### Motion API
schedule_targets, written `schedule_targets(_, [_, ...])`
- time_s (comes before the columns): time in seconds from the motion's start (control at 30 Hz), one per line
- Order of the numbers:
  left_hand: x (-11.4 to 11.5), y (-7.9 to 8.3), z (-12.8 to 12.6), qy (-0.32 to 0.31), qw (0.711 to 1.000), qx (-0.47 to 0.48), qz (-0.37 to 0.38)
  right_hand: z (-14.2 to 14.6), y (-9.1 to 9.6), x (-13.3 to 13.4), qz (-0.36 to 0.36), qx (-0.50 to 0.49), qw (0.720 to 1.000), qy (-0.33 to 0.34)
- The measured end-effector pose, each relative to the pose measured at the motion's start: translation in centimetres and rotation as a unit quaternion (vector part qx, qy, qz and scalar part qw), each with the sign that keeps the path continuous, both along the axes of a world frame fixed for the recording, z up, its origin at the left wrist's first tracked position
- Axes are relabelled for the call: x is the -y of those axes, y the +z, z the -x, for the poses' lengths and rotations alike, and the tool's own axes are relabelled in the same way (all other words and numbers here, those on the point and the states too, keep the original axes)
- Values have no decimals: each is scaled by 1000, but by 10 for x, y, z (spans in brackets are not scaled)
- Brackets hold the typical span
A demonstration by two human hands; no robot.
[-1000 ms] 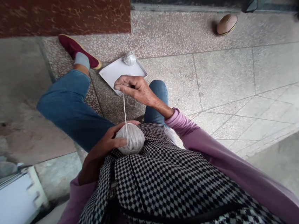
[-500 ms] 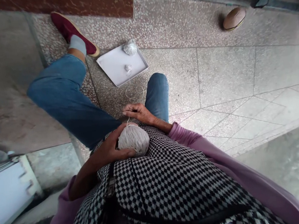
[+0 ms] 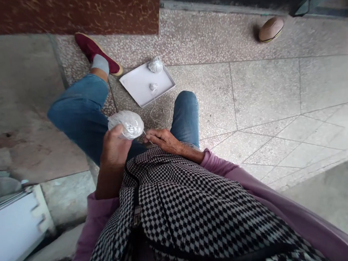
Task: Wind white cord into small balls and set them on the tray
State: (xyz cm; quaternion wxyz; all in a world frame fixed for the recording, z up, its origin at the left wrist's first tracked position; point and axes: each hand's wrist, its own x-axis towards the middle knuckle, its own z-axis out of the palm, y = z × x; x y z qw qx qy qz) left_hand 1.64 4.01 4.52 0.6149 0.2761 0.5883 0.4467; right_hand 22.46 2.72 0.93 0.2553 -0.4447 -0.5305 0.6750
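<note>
My left hand (image 3: 114, 146) is closed around a white ball of yarn (image 3: 127, 124), held up above my left thigh. My right hand (image 3: 162, 139) rests near my waist, fingers pinched on the thin strand (image 3: 146, 134) that runs from the ball. More loose strand (image 3: 157, 113) loops on the floor and leads to a small clump of yarn (image 3: 153, 86) on a white tray (image 3: 139, 86). A second, wrapped ball (image 3: 155, 64) sits at the tray's far corner.
I sit with both legs in blue jeans stretched over a speckled tile floor; my left foot wears a dark red shoe (image 3: 97, 53). A tan shoe (image 3: 271, 28) lies far right by a dark doorway. A white box (image 3: 11, 232) stands at my left. A reddish wall base runs along the top.
My left hand lifted the yarn ball from my lap up and to the left. My right hand first drew back from the tray to my waist and stays there with the strand.
</note>
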Motion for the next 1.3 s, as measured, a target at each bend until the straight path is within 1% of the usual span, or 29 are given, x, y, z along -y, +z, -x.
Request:
schedule_targets(0.07, [-8,-2,-5,46,998,25,36,0,5,0,6,13,1000,16])
schedule_targets(0.1, [-10,-3,-6,56,997,30,44,0,9,1,10,20,999,23])
schedule_targets(0.17, [-13,-7,-5,56,998,16,31,0,19,3,18,31,999,35])
schedule_targets(0.27, [-14,-15,0,41,997,-62,3,-1,35,9,16,31,998,54])
schedule_targets(0.37, [-12,-17,8,-12,988,-156,5,-7,48,13,-4,23,997,77])
schedule_targets(0.47, [-9,-8,11,-83,978,-191,27,-21,58,3,-37,29,995,87])
schedule_targets(0.6, [-4,10,9,-178,971,-151,48,-45,73,-34,-94,61,989,92])
schedule_targets(0.7, [2,16,10,-230,966,-100,70,-55,76,-65,-115,59,986,106])
schedule_targets(0.77, [6,15,14,-249,963,-59,81,-53,70,-80,-110,42,987,110])
schedule_targets(0.87, [11,9,22,-273,959,-17,76,-41,46,-91,-70,6,992,102])
schedule_targets(0.97, [15,-2,28,-309,949,1,65,-27,15,-85,-18,-51,994,91])
schedule_targets(1.03, [20,-11,30,-301,952,8,51,-20,-1,-73,18,-83,994,72])
schedule_targets(1.1, [28,-20,30,-264,963,17,50,-14,-12,-58,54,-100,993,38])
schedule_targets(1.17, [38,-30,28,-208,975,35,63,-8,-18,-44,92,-104,990,-8])
schedule_targets(1.23, [45,-36,24,-122,987,71,75,-1,-22,-35,125,-93,986,-54])
schedule_targets(1.3, [47,-38,18,-33,990,115,68,6,-24,-31,144,-73,983,-86])
